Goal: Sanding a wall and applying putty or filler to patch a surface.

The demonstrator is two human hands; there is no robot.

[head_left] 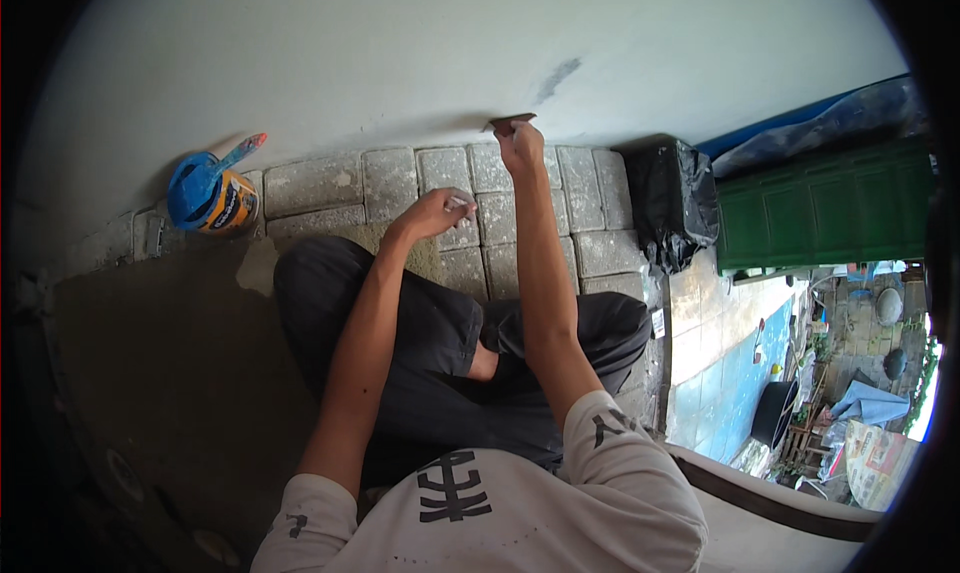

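Note:
My right hand (523, 147) reaches forward to the foot of the pale wall (400, 53). It grips a small brown sheet that looks like sandpaper (515, 121), pressed against the wall. Just above and to the right, a dark grey patch (557, 79) marks the wall. My left hand (440, 213) hovers over the paving in front of my knees, its fingers curled and whitish at the tips. Whether something small lies in them I cannot make out.
Grey paving blocks (390, 185) run along the wall. At the left stands a paint can (228, 205) with a paint-smeared brush (235, 155) across its blue top. To the right are a black plastic-wrapped bundle (672, 203) and a green ribbed panel (820, 213).

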